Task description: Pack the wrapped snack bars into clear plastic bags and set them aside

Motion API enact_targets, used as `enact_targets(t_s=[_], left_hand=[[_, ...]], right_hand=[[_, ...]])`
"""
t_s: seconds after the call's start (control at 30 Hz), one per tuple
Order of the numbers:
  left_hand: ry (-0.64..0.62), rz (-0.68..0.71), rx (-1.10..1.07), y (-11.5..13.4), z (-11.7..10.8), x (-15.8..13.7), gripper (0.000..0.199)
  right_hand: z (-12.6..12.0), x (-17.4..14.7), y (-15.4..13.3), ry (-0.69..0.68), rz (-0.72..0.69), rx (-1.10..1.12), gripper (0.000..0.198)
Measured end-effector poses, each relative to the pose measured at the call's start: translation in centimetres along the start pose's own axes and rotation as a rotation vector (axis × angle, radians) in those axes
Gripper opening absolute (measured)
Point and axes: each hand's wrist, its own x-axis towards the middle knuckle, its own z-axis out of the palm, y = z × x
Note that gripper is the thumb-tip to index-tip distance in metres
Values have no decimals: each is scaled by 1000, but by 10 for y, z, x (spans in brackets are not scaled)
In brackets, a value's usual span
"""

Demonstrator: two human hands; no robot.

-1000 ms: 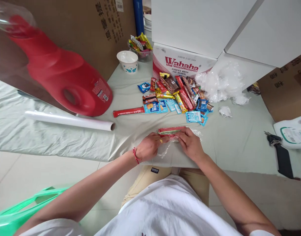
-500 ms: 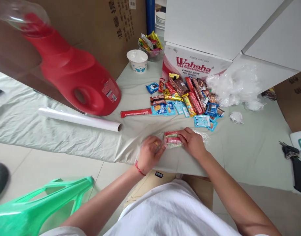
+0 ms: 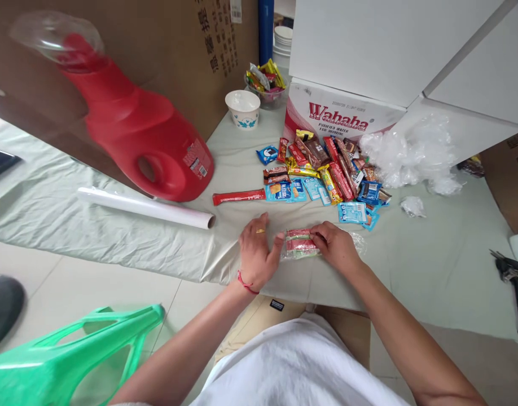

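Observation:
Red and green snack packets [image 3: 299, 243], side by side in clear plastic wrap, lie near the front edge of the cloth-covered table. My right hand [image 3: 337, 246] has its fingers closed on their right end, and loose clear film [image 3: 359, 242] sticks out beyond it. At the left end, my left hand [image 3: 259, 252] rests low over the cloth, thumb and fingers apart, the thumb close to the wrap's edge. Whether that thumb touches the film I cannot tell. Behind both hands lies a heap of wrapped snacks [image 3: 322, 163] with several blue packets [image 3: 352, 212] around it.
A white roll [image 3: 146, 208] and a big red jug [image 3: 157, 146] are on the left. Behind stand a paper cup [image 3: 243, 110], a snack bowl [image 3: 267, 93] and a Wahaha carton [image 3: 343, 110]. Crumpled clear plastic [image 3: 411, 152] lies right; a green stool [image 3: 73, 349] stands below left.
My left hand has opened from curled fingers at the wrap's left end and shifted slightly away from it. The right hand stays on the packets. The view has moved slightly.

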Motion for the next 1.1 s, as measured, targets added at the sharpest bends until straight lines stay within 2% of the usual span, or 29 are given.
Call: enact_targets(t_s=[0.07,0.2,0.33,0.43,0.53,0.6,0.67,0.7,0.73,0.83,0.93,1.0,1.1], left_hand=[[-62,35,85,6,6,1,61],[-171,37,281,9,18,5,34],[-213,59,356,5,24,9,34],[-228,56,359,4,24,10,32],[-215,68,363,4,25,10,33],[-177,103,385,3,26,10,34],[-142,136,407,2,27,9,34],[-133,145,416,2,28,9,34],[-131,147,424,1,28,9,34],[-151,144,442,1,28,9,35],[-153,154,445,1,28,9,34],[-143,159,450,1,28,8,32],[-145,149,458,1,28,8,30]], right_hand=[[0,0,-2,-9,-2,-22,15],[-5,3,-1,-37,-52,-85,16],[-21,13,13,-92,-132,-226,25],[-42,18,30,-80,-88,-291,29],[-65,10,40,-36,-6,-153,35],[-75,-5,38,-28,-18,-55,50],[-79,-21,33,-72,-63,-48,77],[-79,-28,31,-105,-68,-69,82],[-78,-34,31,-135,-47,-87,78],[-78,-39,42,-195,98,-10,42],[-87,-30,64,-184,166,172,33],[-94,-22,73,-67,194,121,31],[-94,-18,60,233,246,-173,26]])
